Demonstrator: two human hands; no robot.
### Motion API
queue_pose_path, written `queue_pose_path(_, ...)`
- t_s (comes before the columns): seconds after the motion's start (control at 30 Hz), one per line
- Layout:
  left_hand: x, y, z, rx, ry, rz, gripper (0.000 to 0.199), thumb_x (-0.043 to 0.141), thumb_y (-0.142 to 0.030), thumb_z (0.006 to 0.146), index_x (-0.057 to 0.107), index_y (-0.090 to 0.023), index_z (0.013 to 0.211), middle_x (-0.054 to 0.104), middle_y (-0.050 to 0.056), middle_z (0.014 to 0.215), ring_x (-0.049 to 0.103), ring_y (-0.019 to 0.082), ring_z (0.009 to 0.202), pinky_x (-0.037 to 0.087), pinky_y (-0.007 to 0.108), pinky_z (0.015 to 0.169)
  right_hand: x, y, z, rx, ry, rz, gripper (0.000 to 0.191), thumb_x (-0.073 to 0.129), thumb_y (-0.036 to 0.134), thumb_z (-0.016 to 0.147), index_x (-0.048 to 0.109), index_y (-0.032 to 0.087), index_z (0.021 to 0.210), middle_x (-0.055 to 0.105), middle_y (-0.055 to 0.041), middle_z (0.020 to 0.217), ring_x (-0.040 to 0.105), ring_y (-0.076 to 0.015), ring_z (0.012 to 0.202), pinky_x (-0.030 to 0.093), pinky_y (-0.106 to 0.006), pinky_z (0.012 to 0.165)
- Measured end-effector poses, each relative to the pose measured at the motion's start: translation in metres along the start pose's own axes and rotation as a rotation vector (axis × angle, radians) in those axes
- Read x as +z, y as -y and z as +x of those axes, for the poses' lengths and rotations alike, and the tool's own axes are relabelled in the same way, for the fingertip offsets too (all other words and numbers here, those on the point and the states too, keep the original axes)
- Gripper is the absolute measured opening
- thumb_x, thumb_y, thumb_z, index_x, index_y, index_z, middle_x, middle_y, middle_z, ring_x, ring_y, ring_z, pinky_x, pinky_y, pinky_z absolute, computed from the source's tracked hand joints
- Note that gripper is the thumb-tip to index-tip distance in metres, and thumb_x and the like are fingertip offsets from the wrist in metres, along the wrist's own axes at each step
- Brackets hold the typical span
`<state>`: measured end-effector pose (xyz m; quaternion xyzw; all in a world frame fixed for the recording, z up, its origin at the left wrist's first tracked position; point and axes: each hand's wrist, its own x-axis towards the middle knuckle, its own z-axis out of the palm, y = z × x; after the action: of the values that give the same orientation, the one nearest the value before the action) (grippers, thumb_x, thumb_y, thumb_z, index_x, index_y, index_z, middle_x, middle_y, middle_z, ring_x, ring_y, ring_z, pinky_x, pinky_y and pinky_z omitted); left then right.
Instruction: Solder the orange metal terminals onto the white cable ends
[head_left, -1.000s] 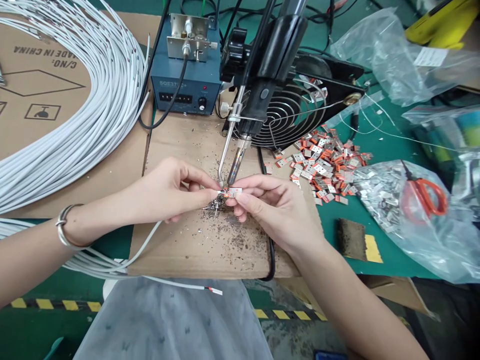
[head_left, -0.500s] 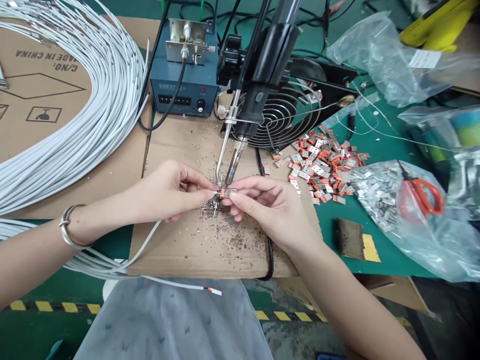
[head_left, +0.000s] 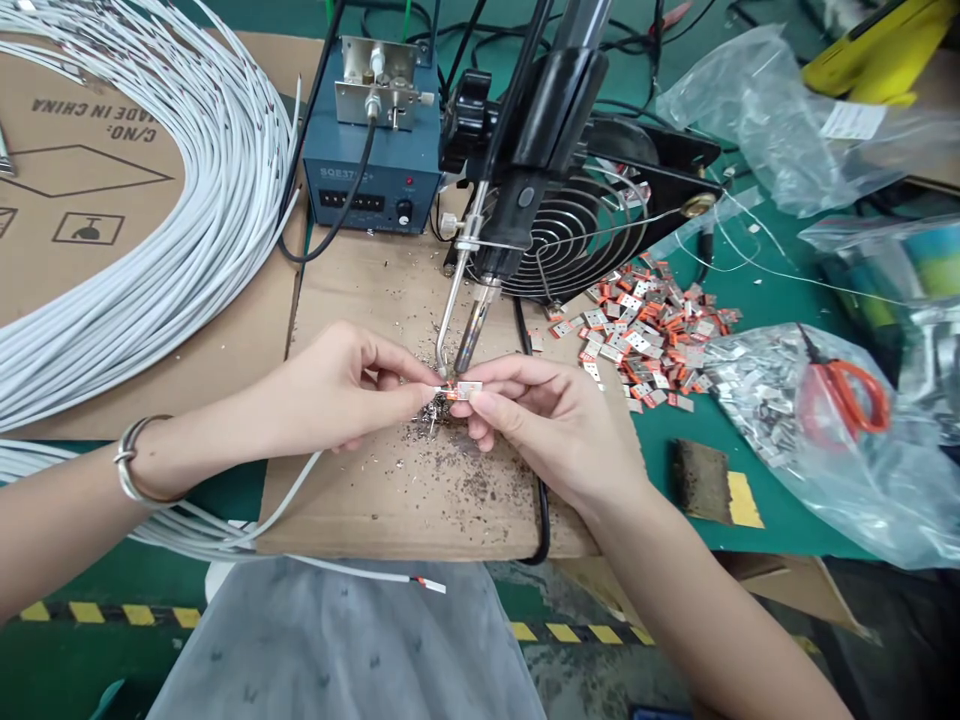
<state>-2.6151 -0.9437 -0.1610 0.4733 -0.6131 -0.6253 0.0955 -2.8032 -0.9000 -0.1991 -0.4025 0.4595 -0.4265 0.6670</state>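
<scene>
My left hand [head_left: 367, 390] is closed, pinching the end of a white cable [head_left: 294, 487] that trails down from under it. Between the thumb and fingers of my right hand [head_left: 536, 410] is a small USB connector [head_left: 470, 391] with a metal shell and an orange part. The cable end and the connector meet just below the tip of a soldering iron [head_left: 474, 330]. A thin metal solder feed tube [head_left: 454, 300] comes down beside the iron. Whether the wires touch the connector's contacts is too small to tell.
A blue soldering station [head_left: 371, 180] and a round fan guard [head_left: 577, 240] stand behind. Right lie a pile of connectors [head_left: 645, 330], a dark sponge [head_left: 700, 480] and orange scissors [head_left: 855, 395] on a plastic bag. A large white cable bundle [head_left: 225, 230] fills the left. Solder bits litter the cardboard [head_left: 360, 520].
The connector in my right hand has tilted so that its flat metal face shows more. Both hands remain almost in place under the iron.
</scene>
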Motion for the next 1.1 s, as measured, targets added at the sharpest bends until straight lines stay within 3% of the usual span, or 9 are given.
queue_pose_path(1.1, -0.0013, 0.0038, 0.0032, 0.026, 0.001, 0.030, 0.018, 0.060, -0.022, 0.075, 0.071, -0.015, 0.087, 0.044, -0.007, 0.039, 0.039, 0.004, 0.028, 0.029, 0.012, 0.026, 0.0015, 0.0002, 0.0000, -0.018, -0.035, -0.060, 0.011, 0.073, 0.023, 0.070, 0.068, 0.019, 0.079, 0.069, -0.0010, 0.067, 0.058, -0.0075, 0.051, 0.049, -0.018, 0.046)
